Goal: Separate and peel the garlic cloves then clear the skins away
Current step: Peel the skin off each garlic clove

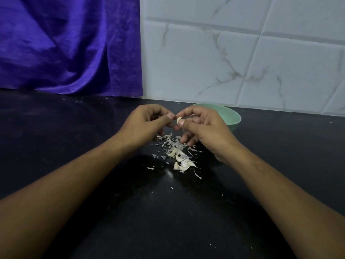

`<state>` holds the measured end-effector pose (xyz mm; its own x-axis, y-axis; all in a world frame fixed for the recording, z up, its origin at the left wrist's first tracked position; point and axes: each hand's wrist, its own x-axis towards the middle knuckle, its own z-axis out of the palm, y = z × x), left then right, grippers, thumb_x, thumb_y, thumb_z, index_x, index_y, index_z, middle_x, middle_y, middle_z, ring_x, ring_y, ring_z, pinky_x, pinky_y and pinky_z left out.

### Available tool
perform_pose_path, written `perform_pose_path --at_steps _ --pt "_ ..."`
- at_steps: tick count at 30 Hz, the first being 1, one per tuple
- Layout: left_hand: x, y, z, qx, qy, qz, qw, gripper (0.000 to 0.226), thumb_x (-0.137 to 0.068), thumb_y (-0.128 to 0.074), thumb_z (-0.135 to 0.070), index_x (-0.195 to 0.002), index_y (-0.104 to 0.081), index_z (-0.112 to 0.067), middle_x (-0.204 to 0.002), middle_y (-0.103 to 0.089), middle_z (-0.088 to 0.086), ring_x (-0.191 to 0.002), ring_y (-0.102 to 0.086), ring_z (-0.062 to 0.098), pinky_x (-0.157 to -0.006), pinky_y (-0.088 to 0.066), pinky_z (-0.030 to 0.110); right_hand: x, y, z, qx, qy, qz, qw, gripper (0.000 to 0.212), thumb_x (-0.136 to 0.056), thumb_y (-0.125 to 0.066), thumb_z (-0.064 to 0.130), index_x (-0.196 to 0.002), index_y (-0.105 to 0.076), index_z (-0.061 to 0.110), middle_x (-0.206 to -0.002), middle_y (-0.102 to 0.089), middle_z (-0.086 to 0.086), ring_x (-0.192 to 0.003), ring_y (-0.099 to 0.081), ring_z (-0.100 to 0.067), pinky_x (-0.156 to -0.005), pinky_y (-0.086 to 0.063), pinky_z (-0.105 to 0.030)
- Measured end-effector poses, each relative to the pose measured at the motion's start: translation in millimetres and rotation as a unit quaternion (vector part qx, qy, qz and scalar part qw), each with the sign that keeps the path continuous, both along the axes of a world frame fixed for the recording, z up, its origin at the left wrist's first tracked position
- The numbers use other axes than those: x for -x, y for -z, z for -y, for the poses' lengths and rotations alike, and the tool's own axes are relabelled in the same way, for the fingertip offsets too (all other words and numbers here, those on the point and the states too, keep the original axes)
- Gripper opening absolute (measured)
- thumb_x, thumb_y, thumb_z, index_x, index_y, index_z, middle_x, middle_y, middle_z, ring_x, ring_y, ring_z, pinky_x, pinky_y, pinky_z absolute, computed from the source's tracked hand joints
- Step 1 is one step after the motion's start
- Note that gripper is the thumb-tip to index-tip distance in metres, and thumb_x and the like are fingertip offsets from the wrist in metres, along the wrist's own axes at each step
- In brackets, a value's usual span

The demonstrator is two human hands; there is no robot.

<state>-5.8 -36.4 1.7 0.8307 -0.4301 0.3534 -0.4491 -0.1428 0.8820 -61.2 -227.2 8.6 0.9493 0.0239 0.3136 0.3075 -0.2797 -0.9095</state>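
My right hand (203,128) pinches a small pale garlic clove (178,120) between thumb and forefinger, held above the counter. My left hand (147,124) is right beside it, its thumb and forefinger pinched together at the clove's upper edge; whether skin is between them I cannot tell. Below the hands lies a loose pile of papery garlic skins (174,144) on the black counter (93,146), with a few unpeeled cloves (183,163) at its near end.
A pale green bowl (232,116) stands just behind my right hand, near the white tiled wall (242,53). A purple cloth (65,43) hangs at the back left. Tiny skin flakes are scattered over the counter.
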Motion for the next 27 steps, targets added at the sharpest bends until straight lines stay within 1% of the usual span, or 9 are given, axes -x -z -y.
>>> perform_pose_path --at_steps 3,6,8,12,15,18,22,25,27 --pt "1.9 -1.1 0.9 -0.007 0.013 0.004 1.000 0.019 -0.098 -0.070 -0.027 -0.104 -0.075 -0.009 -0.092 -0.079 0.006 -0.069 -0.065 0.015 -0.059 -0.054 0.028 -0.8 2.2 -0.8 -0.003 0.002 -0.003 1.000 0.002 -0.100 -0.066 0.009 -0.102 -0.065 0.009 -0.089 -0.076 -0.017 -0.061 -0.071 -0.023 -0.054 -0.053 -0.030" --pt "3.2 -1.8 0.8 -0.010 0.010 0.000 1.000 0.019 -0.091 -0.079 -0.026 -0.105 -0.076 -0.014 -0.089 -0.078 0.008 -0.071 -0.069 0.012 -0.059 -0.057 0.028 -1.5 3.7 -0.9 0.013 0.035 0.024 0.999 0.006 -0.094 -0.073 0.010 -0.098 -0.071 0.007 -0.080 -0.077 -0.005 -0.062 -0.070 -0.022 -0.059 -0.055 -0.033" --pt "3.8 -1.6 0.7 -0.008 0.016 -0.010 1.000 0.021 -0.088 -0.081 -0.024 -0.106 -0.076 -0.014 -0.089 -0.078 0.012 -0.072 -0.069 0.015 -0.061 -0.058 0.030 -1.6 3.8 -0.6 0.014 0.042 0.034 0.998 0.005 -0.094 -0.074 0.007 -0.098 -0.071 0.004 -0.081 -0.078 0.000 -0.062 -0.068 -0.020 -0.060 -0.056 -0.034" --pt "3.2 -2.0 0.4 -0.011 0.013 -0.018 1.000 0.018 -0.087 -0.082 -0.019 -0.103 -0.076 -0.014 -0.085 -0.077 0.011 -0.071 -0.068 0.018 -0.063 -0.058 0.034 -0.8 3.9 -3.3 0.007 0.043 0.027 0.999 0.008 -0.093 -0.072 0.003 -0.099 -0.069 -0.001 -0.085 -0.080 -0.003 -0.061 -0.069 -0.021 -0.059 -0.056 -0.033" --pt "2.6 -0.8 1.2 -0.004 0.007 -0.039 0.999 0.015 -0.089 -0.081 -0.015 -0.102 -0.076 -0.010 -0.078 -0.073 0.010 -0.069 -0.067 0.019 -0.059 -0.055 0.030 0.0 3.7 -3.8 0.053 0.067 0.047 0.995 0.002 -0.094 -0.072 0.006 -0.095 -0.072 0.005 -0.078 -0.078 0.004 -0.062 -0.072 -0.023 -0.061 -0.058 -0.037" --pt "3.5 1.2 3.1 0.000 0.008 -0.060 0.998 0.012 -0.090 -0.079 -0.013 -0.101 -0.076 -0.010 -0.076 -0.072 0.008 -0.069 -0.067 0.017 -0.056 -0.055 0.028 0.6 3.1 -4.5 0.098 0.084 0.070 0.989 0.002 -0.093 -0.073 0.008 -0.092 -0.074 0.009 -0.076 -0.078 0.007 -0.063 -0.075 -0.024 -0.069 -0.062 -0.045" --pt "5.8 2.1 5.0 0.002 0.024 -0.088 0.996 0.018 -0.089 -0.080 -0.013 -0.105 -0.073 -0.008 -0.079 -0.074 0.008 -0.070 -0.070 0.017 -0.053 -0.055 0.025 -0.6 4.6 -4.0 0.115 0.102 0.079 0.985 0.004 -0.091 -0.074 0.007 -0.088 -0.075 0.009 -0.070 -0.075 -0.006 -0.062 -0.075 -0.022 -0.072 -0.063 -0.052" --pt "6.4 1.3 4.7 0.008 0.031 -0.113 0.993 0.019 -0.088 -0.081 -0.009 -0.105 -0.074 -0.009 -0.085 -0.076 0.015 -0.073 -0.070 0.019 -0.054 -0.056 0.027 -1.4 4.6 -4.1 0.123 0.103 0.092 0.983 0.003 -0.091 -0.074 0.008 -0.088 -0.075 0.010 -0.073 -0.076 -0.008 -0.063 -0.075 -0.021 -0.070 -0.064 -0.047" --pt "7.1 0.5 4.8 0.012 0.025 -0.130 0.991 0.015 -0.088 -0.080 -0.006 -0.102 -0.075 -0.008 -0.087 -0.076 0.017 -0.074 -0.070 0.019 -0.056 -0.058 0.027 -0.9 4.5 -4.3 0.153 0.115 0.102 0.976 0.004 -0.091 -0.075 0.011 -0.088 -0.076 0.013 -0.073 -0.076 -0.004 -0.062 -0.074 -0.015 -0.068 -0.063 -0.036"
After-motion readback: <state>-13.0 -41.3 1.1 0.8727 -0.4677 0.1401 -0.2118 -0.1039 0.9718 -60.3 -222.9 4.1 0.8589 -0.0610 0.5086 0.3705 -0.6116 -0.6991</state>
